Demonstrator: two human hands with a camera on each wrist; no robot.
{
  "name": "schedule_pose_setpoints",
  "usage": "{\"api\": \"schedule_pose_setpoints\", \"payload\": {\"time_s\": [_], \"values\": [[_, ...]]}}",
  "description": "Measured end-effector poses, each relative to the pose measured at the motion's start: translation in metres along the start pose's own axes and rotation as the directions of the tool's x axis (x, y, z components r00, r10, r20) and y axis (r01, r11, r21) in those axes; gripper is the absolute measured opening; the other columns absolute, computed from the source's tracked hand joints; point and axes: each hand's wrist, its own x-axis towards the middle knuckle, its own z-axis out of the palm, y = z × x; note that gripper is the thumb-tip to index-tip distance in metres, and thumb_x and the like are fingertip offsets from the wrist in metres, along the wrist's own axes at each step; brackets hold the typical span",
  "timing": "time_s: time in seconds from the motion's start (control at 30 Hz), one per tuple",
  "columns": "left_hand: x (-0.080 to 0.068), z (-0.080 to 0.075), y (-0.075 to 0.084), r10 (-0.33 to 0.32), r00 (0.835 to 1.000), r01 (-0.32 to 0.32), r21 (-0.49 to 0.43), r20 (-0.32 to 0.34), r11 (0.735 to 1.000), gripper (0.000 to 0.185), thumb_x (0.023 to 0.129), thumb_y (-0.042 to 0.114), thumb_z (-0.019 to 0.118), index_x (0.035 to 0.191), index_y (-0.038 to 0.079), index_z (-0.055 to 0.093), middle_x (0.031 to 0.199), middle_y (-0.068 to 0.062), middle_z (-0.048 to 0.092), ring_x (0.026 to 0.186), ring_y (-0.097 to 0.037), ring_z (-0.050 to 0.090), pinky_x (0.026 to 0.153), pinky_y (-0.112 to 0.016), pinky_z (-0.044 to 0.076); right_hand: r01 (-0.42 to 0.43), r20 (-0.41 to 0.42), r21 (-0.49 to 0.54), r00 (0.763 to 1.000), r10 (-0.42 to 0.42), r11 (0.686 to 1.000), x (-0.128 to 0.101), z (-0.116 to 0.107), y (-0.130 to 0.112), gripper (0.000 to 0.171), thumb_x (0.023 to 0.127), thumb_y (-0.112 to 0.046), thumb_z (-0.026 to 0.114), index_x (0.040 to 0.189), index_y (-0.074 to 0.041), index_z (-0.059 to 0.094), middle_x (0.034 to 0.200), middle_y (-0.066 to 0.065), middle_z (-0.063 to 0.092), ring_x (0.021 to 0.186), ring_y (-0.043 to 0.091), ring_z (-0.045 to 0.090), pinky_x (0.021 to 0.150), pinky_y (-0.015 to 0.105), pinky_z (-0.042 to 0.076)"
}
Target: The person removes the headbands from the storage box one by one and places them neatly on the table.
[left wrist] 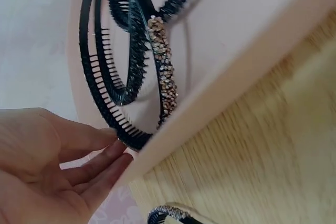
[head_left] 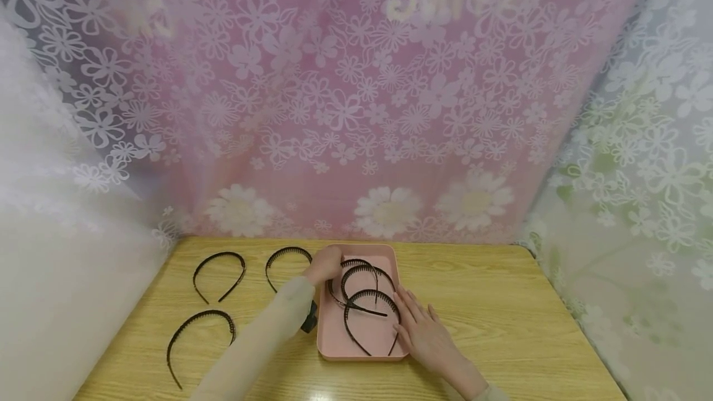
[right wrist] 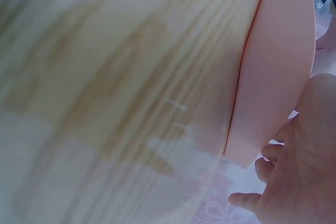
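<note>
A pink tray (head_left: 362, 355) sits mid-table and holds several black toothed headbands (head_left: 370, 292). My left hand (head_left: 323, 265) reaches over the tray's far left corner. In the left wrist view, the straight fingers of that hand (left wrist: 107, 153) touch a toothed black headband (left wrist: 100, 77) at the tray rim (left wrist: 236, 72). A band with small stones (left wrist: 164, 69) lies beside it. My right hand (head_left: 426, 330) lies flat with straight fingers on the tray's right edge. The right wrist view shows that hand (right wrist: 299, 171) next to the tray wall (right wrist: 273, 51), holding nothing.
Three more black headbands lie on the wooden table (head_left: 501, 302) left of the tray: one far left (head_left: 219, 274), one by the tray (head_left: 286, 257), one nearer me (head_left: 197, 333). Flowered curtains (head_left: 356, 110) close off the back and both sides.
</note>
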Motion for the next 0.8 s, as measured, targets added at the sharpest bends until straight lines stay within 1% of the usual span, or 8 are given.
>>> {"api": "schedule_pose_setpoints", "payload": {"time_s": [0.07, 0.13, 0.2, 0.3, 0.37, 0.5, 0.6, 0.8], "values": [[-0.002, 0.0, 0.002, 0.017, 1.0, -0.017, 0.051, -0.008, 0.999, 0.02, 0.092, -0.012, 0.058, 0.099, -0.004, 0.075, 0.093, -0.012, 0.072, 0.07, -0.02, 0.062, 0.062, -0.031, 0.051, 0.011, -0.016, -0.004, 1.0, -0.011, 1.0, -0.001, 0.001, 0.001, 0.057, 0.103, -0.025, 0.058, 0.152, 0.001, 0.044, 0.159, 0.017, 0.039, 0.142, 0.038, 0.042, 0.101, 0.07, 0.041], [-0.004, 0.0, 0.003, 0.032, 0.999, -0.03, 0.096, -0.017, 0.995, 0.02, 0.093, -0.011, 0.059, 0.101, -0.003, 0.076, 0.096, -0.014, 0.074, 0.079, -0.026, 0.068, 0.065, -0.033, 0.054, 0.021, -0.025, -0.007, 0.999, -0.021, 1.0, -0.001, 0.002, 0.003, 0.056, 0.104, -0.026, 0.058, 0.152, 0.0, 0.044, 0.159, 0.016, 0.039, 0.142, 0.039, 0.043, 0.101, 0.07, 0.041], [-0.005, 0.0, 0.005, 0.038, 0.999, -0.034, 0.136, -0.033, 0.99, 0.017, 0.094, -0.009, 0.061, 0.089, -0.001, 0.075, 0.084, -0.012, 0.072, 0.071, -0.024, 0.066, 0.06, -0.031, 0.05, 0.023, -0.024, -0.004, 0.999, -0.024, 1.0, -0.001, 0.002, 0.003, 0.057, 0.104, -0.025, 0.058, 0.152, 0.001, 0.044, 0.16, 0.017, 0.038, 0.142, 0.039, 0.042, 0.101, 0.071, 0.041], [-0.008, 0.001, 0.006, 0.044, 0.998, -0.035, 0.159, -0.054, 0.987, 0.023, 0.096, -0.008, 0.061, 0.077, 0.002, 0.071, 0.072, -0.01, 0.067, 0.061, -0.02, 0.058, 0.055, -0.03, 0.04, 0.005, 0.008, 0.009, 1.0, -0.005, 1.0, -0.001, 0.001, 0.002, 0.058, 0.104, -0.025, 0.058, 0.153, 0.001, 0.042, 0.161, 0.016, 0.036, 0.143, 0.039, 0.041, 0.103, 0.071, 0.039], [-0.008, 0.001, 0.004, 0.041, 0.997, -0.03, 0.159, -0.067, 0.987, 0.02, 0.096, -0.007, 0.062, 0.081, 0.001, 0.074, 0.077, -0.01, 0.069, 0.066, -0.02, 0.063, 0.056, -0.029, 0.047, -0.016, 0.041, 0.014, 0.999, 0.015, 1.0, 0.0, 0.001, 0.001, 0.059, 0.105, -0.027, 0.056, 0.155, -0.001, 0.04, 0.162, 0.015, 0.034, 0.145, 0.038, 0.039, 0.105, 0.07, 0.037], [-0.006, 0.0, 0.002, 0.029, 0.997, -0.021, 0.105, -0.074, 0.994, 0.015, 0.096, -0.003, 0.064, 0.101, 0.002, 0.078, 0.1, -0.012, 0.074, 0.09, -0.027, 0.071, 0.074, -0.037, 0.06, -0.021, 0.052, 0.01, 0.998, 0.02, 1.0, 0.001, 0.001, -0.001, 0.058, 0.105, -0.027, 0.056, 0.155, -0.001, 0.039, 0.162, 0.016, 0.034, 0.145, 0.039, 0.038, 0.106, 0.07, 0.036], [-0.004, -0.004, 0.001, 0.031, 0.997, -0.027, 0.05, -0.076, 0.998, 0.013, 0.097, 0.002, 0.067, 0.104, 0.003, 0.077, 0.101, -0.012, 0.074, 0.086, -0.025, 0.071, 0.071, -0.036, 0.059, -0.01, 0.032, 0.006, 0.999, 0.009, 1.0, 0.001, -0.001, -0.002, 0.057, 0.104, -0.025, 0.057, 0.153, 0.001, 0.041, 0.16, 0.017, 0.037, 0.143, 0.039, 0.041, 0.104, 0.07, 0.038], [-0.006, -0.014, 0.002, 0.04, 0.998, -0.045, -0.124, -0.041, 0.991, 0.015, 0.097, 0.001, 0.065, 0.106, -0.002, 0.076, 0.093, -0.015, 0.075, 0.068, -0.021, 0.07, 0.056, -0.028, 0.052, -0.047, 0.08, 0.002, 0.996, 0.046, 0.999, 0.001, -0.005, -0.003, 0.059, 0.105, -0.027, 0.056, 0.155, -0.001, 0.038, 0.163, 0.015, 0.032, 0.147, 0.036, 0.035, 0.108, 0.068, 0.035]]}}
